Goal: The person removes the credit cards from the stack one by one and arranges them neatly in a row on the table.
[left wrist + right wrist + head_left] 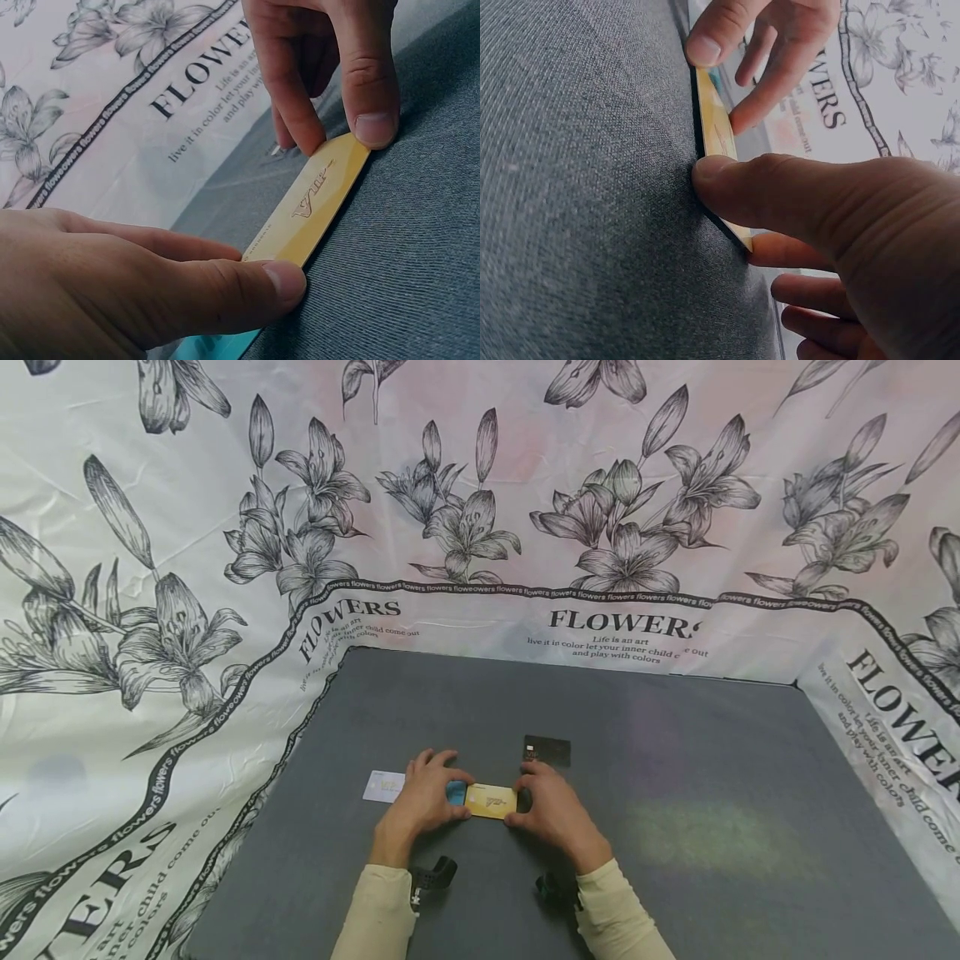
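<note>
Head view: one yellow card [491, 801], showing at the middle of the grey worktop [712, 735], between your two hands. Your left hand [426, 797] is forming a narrow grip, holding the card's left end; your right hand [555, 807] is likewise forming a narrow grip, holding its right end. One blue card [456, 792], partly covered, is showing at your left hand, just beside the yellow one. One white card [382, 786] is lying farther left. One black card [548, 751] is lying just beyond your right fingers. Beige sleeves [375, 906] are covering your forearms. Flower-printed cloth [465, 622] is hanging behind the worktop.

Left wrist view: your left thumb is pressing the yellow card's near edge, a finger meeting the far edge. Reddish lettering is showing on its face between your hands. The blue card is peeking out below your left hand.

Right wrist view: the yellow card is appearing nearly edge-on, your right thumb crossing it. Whether it is lying flat or slightly lifted, you cannot quite tell from this slant.
</note>
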`<action>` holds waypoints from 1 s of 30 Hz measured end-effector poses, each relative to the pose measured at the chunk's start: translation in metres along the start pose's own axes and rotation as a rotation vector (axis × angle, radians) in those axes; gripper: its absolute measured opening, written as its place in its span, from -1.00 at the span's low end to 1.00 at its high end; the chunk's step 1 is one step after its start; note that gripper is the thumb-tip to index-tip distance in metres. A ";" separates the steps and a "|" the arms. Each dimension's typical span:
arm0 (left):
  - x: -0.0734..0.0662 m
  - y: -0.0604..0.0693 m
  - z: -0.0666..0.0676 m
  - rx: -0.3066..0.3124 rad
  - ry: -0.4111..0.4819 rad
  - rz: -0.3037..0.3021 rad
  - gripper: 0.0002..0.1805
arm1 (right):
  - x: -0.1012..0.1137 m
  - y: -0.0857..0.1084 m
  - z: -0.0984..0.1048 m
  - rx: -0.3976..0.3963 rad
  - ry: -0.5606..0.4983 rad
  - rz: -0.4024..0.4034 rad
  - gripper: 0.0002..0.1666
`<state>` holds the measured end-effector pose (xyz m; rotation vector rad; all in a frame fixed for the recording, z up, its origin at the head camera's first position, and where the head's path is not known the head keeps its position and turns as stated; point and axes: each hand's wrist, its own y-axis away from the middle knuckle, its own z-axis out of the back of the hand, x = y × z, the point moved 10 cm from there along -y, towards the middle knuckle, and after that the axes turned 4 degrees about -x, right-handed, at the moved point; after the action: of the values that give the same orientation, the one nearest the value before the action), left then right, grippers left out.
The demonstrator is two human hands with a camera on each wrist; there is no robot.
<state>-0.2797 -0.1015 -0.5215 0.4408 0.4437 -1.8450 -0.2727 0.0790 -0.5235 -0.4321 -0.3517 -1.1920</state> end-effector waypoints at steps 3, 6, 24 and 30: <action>0.003 0.000 -0.003 -0.020 0.006 0.001 -0.54 | -0.001 0.000 -0.001 0.007 -0.002 -0.012 -0.52; 0.006 0.000 -0.003 -0.045 0.022 0.007 -0.53 | 0.000 0.000 -0.001 0.007 -0.002 -0.017 -0.51; 0.026 -0.002 -0.017 -0.090 0.091 0.047 -0.49 | 0.002 0.003 -0.001 -0.002 0.007 -0.019 -0.48; 0.019 0.000 -0.012 -0.068 0.088 0.037 -0.49 | 0.003 0.003 0.000 -0.004 0.010 -0.010 -0.51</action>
<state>-0.2846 -0.1106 -0.5415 0.4814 0.5531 -1.7740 -0.2687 0.0776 -0.5225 -0.4278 -0.3436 -1.2042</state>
